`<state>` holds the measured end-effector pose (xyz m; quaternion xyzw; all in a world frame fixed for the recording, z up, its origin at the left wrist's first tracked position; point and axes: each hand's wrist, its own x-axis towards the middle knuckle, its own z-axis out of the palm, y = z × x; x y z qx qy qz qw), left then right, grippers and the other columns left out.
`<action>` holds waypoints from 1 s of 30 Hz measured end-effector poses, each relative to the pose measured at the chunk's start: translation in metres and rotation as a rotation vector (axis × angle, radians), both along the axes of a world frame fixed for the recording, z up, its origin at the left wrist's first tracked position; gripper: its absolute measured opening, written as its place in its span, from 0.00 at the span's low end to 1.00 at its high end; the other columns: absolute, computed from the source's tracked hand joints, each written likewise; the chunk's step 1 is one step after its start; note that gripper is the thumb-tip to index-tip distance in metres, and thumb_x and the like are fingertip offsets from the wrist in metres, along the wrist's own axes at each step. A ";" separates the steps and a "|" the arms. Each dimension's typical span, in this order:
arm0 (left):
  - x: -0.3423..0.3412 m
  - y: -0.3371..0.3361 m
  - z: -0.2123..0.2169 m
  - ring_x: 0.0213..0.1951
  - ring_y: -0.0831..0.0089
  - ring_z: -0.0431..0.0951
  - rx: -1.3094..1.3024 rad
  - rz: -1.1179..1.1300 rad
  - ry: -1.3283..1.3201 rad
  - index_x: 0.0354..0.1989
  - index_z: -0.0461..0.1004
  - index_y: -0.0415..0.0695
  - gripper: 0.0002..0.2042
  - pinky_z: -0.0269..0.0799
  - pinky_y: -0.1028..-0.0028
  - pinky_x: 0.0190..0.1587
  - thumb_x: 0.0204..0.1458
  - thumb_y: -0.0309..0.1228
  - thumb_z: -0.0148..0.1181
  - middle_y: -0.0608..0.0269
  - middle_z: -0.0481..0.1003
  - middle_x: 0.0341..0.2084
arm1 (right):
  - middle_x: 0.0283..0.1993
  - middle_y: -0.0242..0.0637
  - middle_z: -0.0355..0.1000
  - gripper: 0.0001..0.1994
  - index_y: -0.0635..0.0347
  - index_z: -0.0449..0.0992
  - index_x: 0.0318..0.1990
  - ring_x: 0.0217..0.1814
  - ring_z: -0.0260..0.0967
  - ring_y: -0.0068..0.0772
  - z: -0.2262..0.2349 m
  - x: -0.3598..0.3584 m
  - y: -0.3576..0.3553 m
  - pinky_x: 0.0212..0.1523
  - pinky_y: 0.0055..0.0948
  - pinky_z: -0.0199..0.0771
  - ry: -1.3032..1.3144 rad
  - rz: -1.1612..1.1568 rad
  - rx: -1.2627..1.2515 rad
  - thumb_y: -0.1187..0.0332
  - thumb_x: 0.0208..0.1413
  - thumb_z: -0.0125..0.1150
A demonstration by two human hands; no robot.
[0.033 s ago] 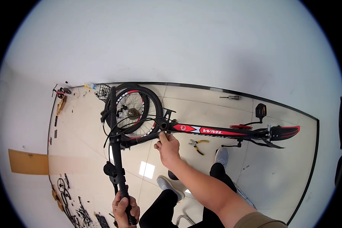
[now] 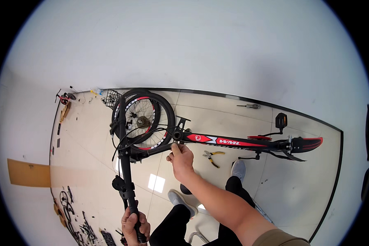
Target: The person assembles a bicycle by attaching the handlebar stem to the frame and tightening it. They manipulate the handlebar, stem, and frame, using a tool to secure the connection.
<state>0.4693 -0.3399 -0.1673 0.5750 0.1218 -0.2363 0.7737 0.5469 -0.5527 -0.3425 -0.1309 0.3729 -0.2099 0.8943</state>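
Note:
My left hand [image 2: 135, 226] is wrapped round the lower grip of a black bicycle handlebar [image 2: 128, 176], which hangs lengthwise before me with brake lever, shifter and loose cables [image 2: 145, 125]. A black stem [image 2: 153, 151] runs from the bar toward the frame. Thumb and fingers of my right hand [image 2: 181, 162] are closed on the stem's end, just below the head tube [image 2: 177, 135]. Whether the stem touches the tube cannot be made out. Beyond it stretches the black and red bicycle frame [image 2: 229, 141], with pedals [image 2: 281, 121] and a rear mudguard [image 2: 309, 144].
Two wheels [image 2: 164, 110] lie overlapping by the wall, near a wire basket [image 2: 112, 98]. Yellow-handled pliers [image 2: 213, 158] are on the tiles near my shoe [image 2: 238, 170]; a screwdriver [image 2: 252, 106] lies by the wall. Several bicycle parts [image 2: 86, 229] are scattered lower left.
The view has shifted very slightly. Both hands keep the same hold on the handlebar and stem.

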 end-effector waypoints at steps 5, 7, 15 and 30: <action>0.004 0.055 -0.060 0.14 0.79 0.66 -0.459 0.135 0.257 0.67 0.58 0.29 0.24 0.66 0.76 0.13 0.68 0.32 0.46 0.59 0.68 0.24 | 0.35 0.30 0.72 0.11 0.67 0.73 0.45 0.31 0.66 0.19 -0.031 0.006 0.023 0.34 0.22 0.69 0.163 0.073 -0.487 0.67 0.65 0.63; 0.002 0.064 -0.080 0.14 0.79 0.65 -0.593 0.161 0.332 0.68 0.57 0.29 0.25 0.67 0.76 0.14 0.68 0.33 0.45 0.59 0.67 0.24 | 0.36 0.31 0.73 0.12 0.68 0.73 0.46 0.33 0.67 0.19 -0.045 0.008 0.029 0.35 0.21 0.69 0.212 0.083 -0.595 0.67 0.65 0.63; 0.004 0.076 -0.121 0.13 0.80 0.65 -0.718 0.211 0.428 0.67 0.57 0.27 0.25 0.62 0.78 0.12 0.67 0.32 0.48 0.55 0.70 0.25 | 0.32 0.30 0.72 0.10 0.66 0.72 0.44 0.27 0.65 0.18 -0.033 0.005 0.022 0.28 0.22 0.68 0.239 0.149 -0.638 0.69 0.64 0.63; 0.016 0.087 -0.129 0.13 0.78 0.64 -0.793 0.157 0.456 0.67 0.58 0.30 0.25 0.64 0.76 0.12 0.67 0.32 0.49 0.55 0.70 0.26 | 0.38 0.34 0.72 0.16 0.65 0.74 0.45 0.32 0.64 0.25 -0.032 -0.008 0.007 0.38 0.32 0.70 0.013 0.145 -0.299 0.58 0.68 0.55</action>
